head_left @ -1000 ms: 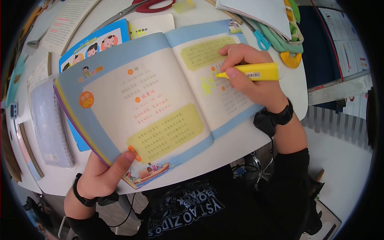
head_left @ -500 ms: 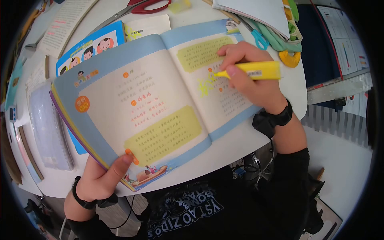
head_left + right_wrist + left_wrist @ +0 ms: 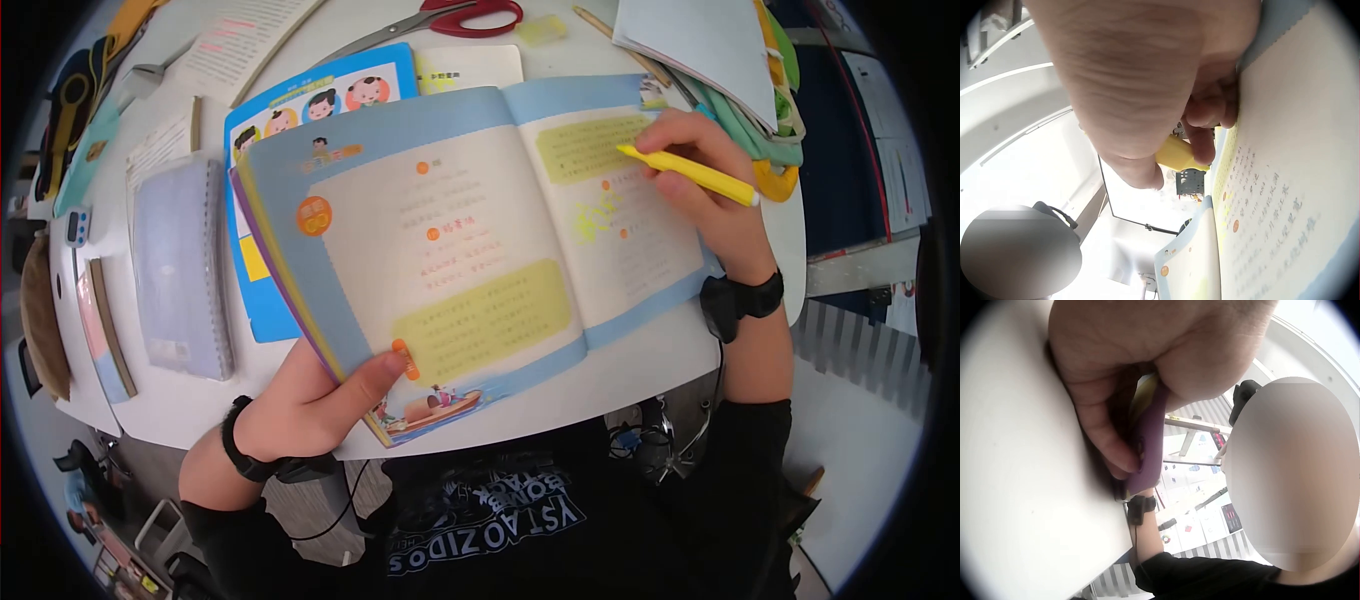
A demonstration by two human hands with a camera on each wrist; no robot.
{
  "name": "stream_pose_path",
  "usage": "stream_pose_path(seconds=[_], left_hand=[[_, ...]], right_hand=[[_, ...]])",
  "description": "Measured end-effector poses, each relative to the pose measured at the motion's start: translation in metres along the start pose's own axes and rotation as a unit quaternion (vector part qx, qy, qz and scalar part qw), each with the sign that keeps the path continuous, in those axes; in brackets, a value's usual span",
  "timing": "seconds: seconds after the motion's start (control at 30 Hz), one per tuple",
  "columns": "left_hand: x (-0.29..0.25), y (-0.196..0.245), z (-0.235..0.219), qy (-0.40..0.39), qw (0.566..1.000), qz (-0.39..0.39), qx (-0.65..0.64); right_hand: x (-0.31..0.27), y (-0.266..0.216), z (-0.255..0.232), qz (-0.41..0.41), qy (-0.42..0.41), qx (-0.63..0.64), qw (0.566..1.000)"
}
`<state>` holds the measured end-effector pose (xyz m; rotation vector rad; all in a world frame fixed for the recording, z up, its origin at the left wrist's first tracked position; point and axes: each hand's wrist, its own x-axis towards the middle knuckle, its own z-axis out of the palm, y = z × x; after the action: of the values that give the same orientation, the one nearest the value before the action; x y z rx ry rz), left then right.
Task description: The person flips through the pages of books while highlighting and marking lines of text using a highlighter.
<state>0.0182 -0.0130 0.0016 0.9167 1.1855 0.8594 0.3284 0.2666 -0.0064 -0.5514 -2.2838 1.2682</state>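
An open book [image 3: 470,210] with blue-edged pages is tilted up at the near edge of the white table. The left hand [image 3: 325,405] grips its lower left corner, thumb on the page; in the left wrist view the fingers of that hand [image 3: 1141,375] curl round the purple cover [image 3: 1152,447]. The right hand [image 3: 712,185] pinches a yellow highlighter [image 3: 700,172], its tip at the green text box on the right page. Yellow marks [image 3: 597,215] show lower on that page. In the right wrist view the highlighter [image 3: 1175,153] sits between thumb and fingers of the right hand [image 3: 1141,81].
A blue book [image 3: 270,300] lies under the open one. Red-handled scissors [image 3: 470,18] are behind it, a clear spiral-bound case [image 3: 180,270] and a small timer [image 3: 77,227] at the left. White papers [image 3: 700,50] and a green pouch [image 3: 780,150] are at the back right.
The head view has shifted, so the table things appear further right. The right hand has moved the highlighter up from the yellow marks to the green box, its barrel now slanting down to the right.
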Motion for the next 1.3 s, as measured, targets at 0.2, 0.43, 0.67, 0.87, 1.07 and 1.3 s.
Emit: stream_pose_path(seconds=[0.2,0.43,0.67,0.87,1.07,1.3], left_hand=[[0.0,0.0,0.002,-0.008,0.999,0.036,0.004],[-0.002,-0.001,0.003,0.028,0.998,0.055,-0.02],[-0.006,-0.002,0.003,0.056,0.997,0.028,-0.053],[-0.012,-0.007,-0.004,0.068,0.996,0.008,-0.064],[-0.01,-0.007,-0.006,0.056,0.996,-0.002,-0.068],[-0.006,-0.001,0.0,0.083,0.993,0.01,-0.078]], right_hand=[[-0.005,-0.007,-0.007,0.045,-0.007,0.008,0.999],[-0.007,-0.005,-0.064,-0.019,-0.026,-0.065,0.997],[-0.011,-0.013,-0.017,0.013,0.051,0.038,0.998],[0.004,-0.006,0.005,-0.098,-0.038,-0.054,0.993],[0.003,0.003,0.006,-0.067,-0.023,-0.042,0.997],[0.006,0.001,0.005,-0.112,-0.045,-0.128,0.984]])
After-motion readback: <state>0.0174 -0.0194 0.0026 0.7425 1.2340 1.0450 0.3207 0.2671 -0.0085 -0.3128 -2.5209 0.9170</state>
